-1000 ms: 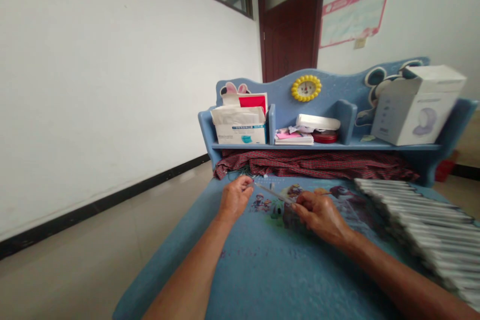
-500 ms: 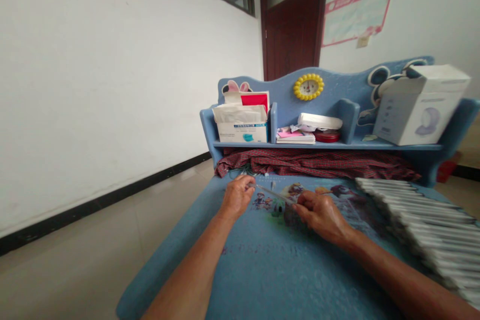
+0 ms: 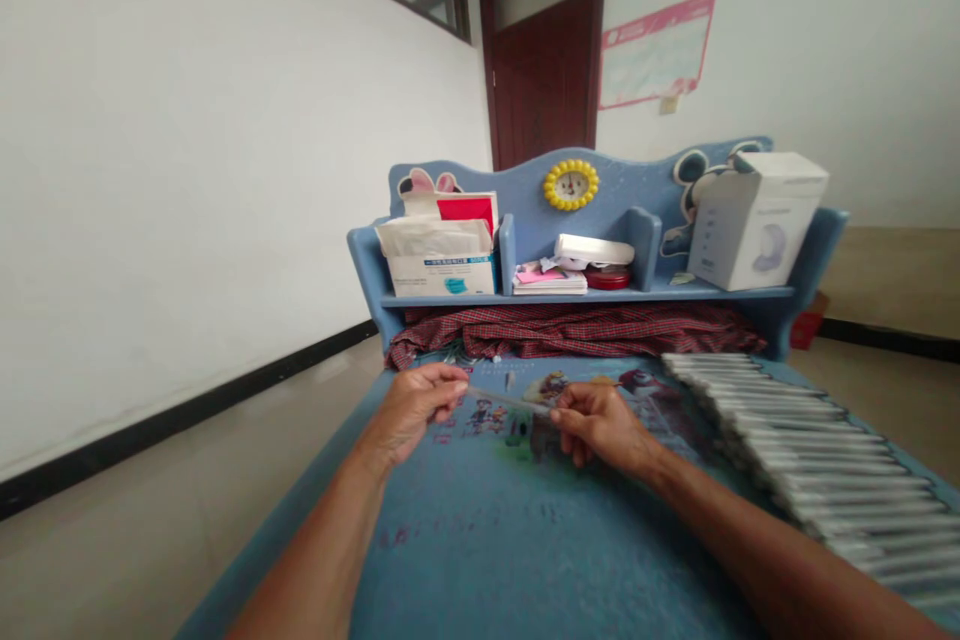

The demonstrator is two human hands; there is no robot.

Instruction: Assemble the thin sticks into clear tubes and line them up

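Note:
Between my two hands a thin, clear, pen-like tube [image 3: 514,402] is stretched over the blue desk [image 3: 465,560], tilted slightly down to the right. My left hand [image 3: 416,405] pinches its left end between thumb and fingers. The right end is in the closed fingertips of my right hand [image 3: 600,425]. Whether the tube holds anything inside is too blurred to tell. A small whitish piece [image 3: 510,380] lies on the desk just beyond the tube. To the right of my right hand, many similar slim grey-white sticks [image 3: 810,460] lie side by side in a long row.
Behind the desktop rises a blue shelf [image 3: 675,296] holding a mask box [image 3: 442,275], papers [image 3: 551,282], a red round tin [image 3: 607,278] and a white carton [image 3: 757,225]. A checked cloth [image 3: 570,330] is bunched beneath it. A yellow clock [image 3: 571,185] is on the backboard.
The camera view has swung to the right, shifting everything leftward. My left hand has turned and its fingers now lie more level along the tube's end; both hands still hold the tube.

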